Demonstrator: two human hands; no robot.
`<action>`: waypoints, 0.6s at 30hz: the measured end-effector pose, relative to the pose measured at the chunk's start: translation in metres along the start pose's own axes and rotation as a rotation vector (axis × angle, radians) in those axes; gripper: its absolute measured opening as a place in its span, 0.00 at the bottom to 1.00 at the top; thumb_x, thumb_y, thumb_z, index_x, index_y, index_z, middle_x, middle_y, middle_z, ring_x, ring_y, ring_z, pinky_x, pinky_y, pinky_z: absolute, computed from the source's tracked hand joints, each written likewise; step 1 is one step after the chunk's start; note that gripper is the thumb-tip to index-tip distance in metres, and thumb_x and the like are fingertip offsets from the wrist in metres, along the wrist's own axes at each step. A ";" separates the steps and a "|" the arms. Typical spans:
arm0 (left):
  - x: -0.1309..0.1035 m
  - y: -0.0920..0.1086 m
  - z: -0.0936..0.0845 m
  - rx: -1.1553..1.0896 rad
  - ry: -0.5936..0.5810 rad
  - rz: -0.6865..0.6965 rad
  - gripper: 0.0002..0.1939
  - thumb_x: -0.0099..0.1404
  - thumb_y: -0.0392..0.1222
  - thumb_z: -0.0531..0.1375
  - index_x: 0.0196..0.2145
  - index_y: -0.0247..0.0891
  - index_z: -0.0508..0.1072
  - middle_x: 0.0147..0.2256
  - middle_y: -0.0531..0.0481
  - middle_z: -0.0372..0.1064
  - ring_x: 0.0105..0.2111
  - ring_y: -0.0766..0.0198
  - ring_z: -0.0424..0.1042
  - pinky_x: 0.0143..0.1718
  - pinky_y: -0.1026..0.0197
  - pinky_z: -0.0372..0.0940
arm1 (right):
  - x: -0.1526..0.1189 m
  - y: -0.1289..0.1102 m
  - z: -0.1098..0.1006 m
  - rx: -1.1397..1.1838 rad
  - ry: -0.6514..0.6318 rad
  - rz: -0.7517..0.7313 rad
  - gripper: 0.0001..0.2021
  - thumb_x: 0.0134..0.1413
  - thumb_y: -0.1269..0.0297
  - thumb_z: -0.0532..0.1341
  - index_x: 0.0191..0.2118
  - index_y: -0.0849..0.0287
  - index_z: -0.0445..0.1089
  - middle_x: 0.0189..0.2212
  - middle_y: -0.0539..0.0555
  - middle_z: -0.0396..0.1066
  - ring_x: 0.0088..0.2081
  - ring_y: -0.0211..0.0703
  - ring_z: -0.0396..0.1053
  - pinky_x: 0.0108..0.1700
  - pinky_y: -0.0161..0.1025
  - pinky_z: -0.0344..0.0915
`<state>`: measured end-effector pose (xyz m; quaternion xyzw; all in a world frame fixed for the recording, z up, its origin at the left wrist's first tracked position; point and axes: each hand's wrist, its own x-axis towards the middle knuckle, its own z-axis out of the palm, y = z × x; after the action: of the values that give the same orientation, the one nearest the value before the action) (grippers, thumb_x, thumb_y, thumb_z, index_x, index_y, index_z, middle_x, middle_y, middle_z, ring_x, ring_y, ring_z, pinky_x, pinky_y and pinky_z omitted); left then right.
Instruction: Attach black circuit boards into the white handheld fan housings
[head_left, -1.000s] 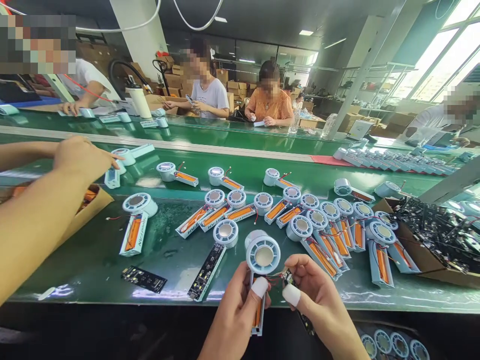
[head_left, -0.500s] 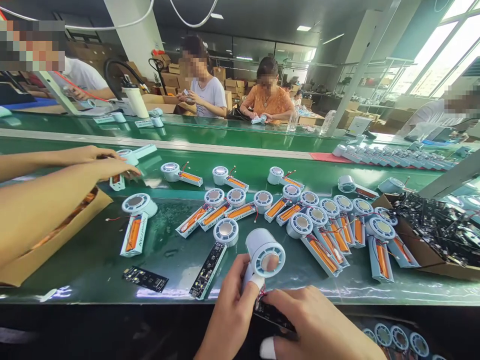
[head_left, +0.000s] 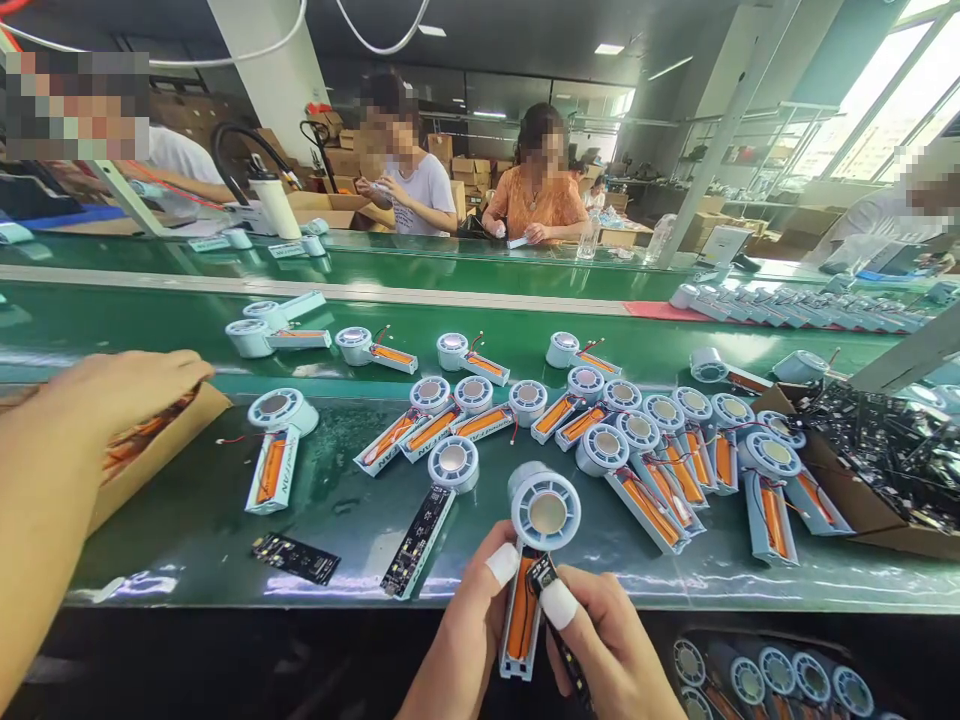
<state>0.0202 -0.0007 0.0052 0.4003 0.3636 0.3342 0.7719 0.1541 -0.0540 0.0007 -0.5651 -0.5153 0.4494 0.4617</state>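
Observation:
My left hand (head_left: 480, 610) is closed around the handle of a light blue handheld fan (head_left: 546, 512), its round head up and its open handle facing me. Inside that handle lies an orange battery (head_left: 521, 610) with dark wires beside it. My right hand (head_left: 600, 630) pinches a black circuit board (head_left: 541, 574), whose upper end touches the right edge of the handle just below the fan head. White wraps cover both thumbs. Left of my hands, another fan (head_left: 452, 463) lies with a black board along its handle, and a loose circuit board (head_left: 296, 558) lies flat on the bench.
Several fans with orange batteries (head_left: 637, 510) crowd the green bench (head_left: 352, 540). At right stands a carton of circuit boards (head_left: 870, 460); at left, a co-worker's arm (head_left: 90, 430) reaches over another carton (head_left: 165, 450). More fans (head_left: 776, 670) sit below the bench edge.
The held fan has turned so its open handle and battery face me. My right hand has brought the board up beside the handle. The co-worker's arm moved back from the belt to the carton.

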 end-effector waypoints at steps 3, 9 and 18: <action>-0.005 -0.001 0.001 0.022 -0.005 0.031 0.25 0.64 0.57 0.59 0.55 0.43 0.72 0.45 0.46 0.76 0.47 0.51 0.75 0.48 0.54 0.70 | -0.001 0.000 0.004 0.129 0.091 0.107 0.30 0.62 0.35 0.54 0.22 0.57 0.65 0.13 0.47 0.59 0.18 0.36 0.57 0.27 0.34 0.61; -0.013 -0.003 0.006 0.138 0.107 0.092 0.31 0.64 0.58 0.64 0.60 0.45 0.68 0.55 0.44 0.74 0.58 0.48 0.69 0.59 0.52 0.66 | 0.000 0.006 0.006 0.177 0.155 0.143 0.31 0.57 0.31 0.56 0.23 0.58 0.66 0.16 0.47 0.59 0.18 0.35 0.56 0.21 0.33 0.56; -0.011 -0.016 0.007 0.394 0.317 0.161 0.25 0.70 0.58 0.56 0.58 0.44 0.71 0.60 0.45 0.71 0.64 0.48 0.63 0.63 0.52 0.62 | -0.006 0.019 0.016 0.100 0.234 -0.004 0.25 0.61 0.40 0.58 0.25 0.57 0.64 0.20 0.48 0.59 0.23 0.36 0.54 0.26 0.33 0.58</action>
<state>0.0237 -0.0190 -0.0025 0.5131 0.5050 0.3757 0.5835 0.1410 -0.0596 -0.0208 -0.5891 -0.4360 0.4043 0.5472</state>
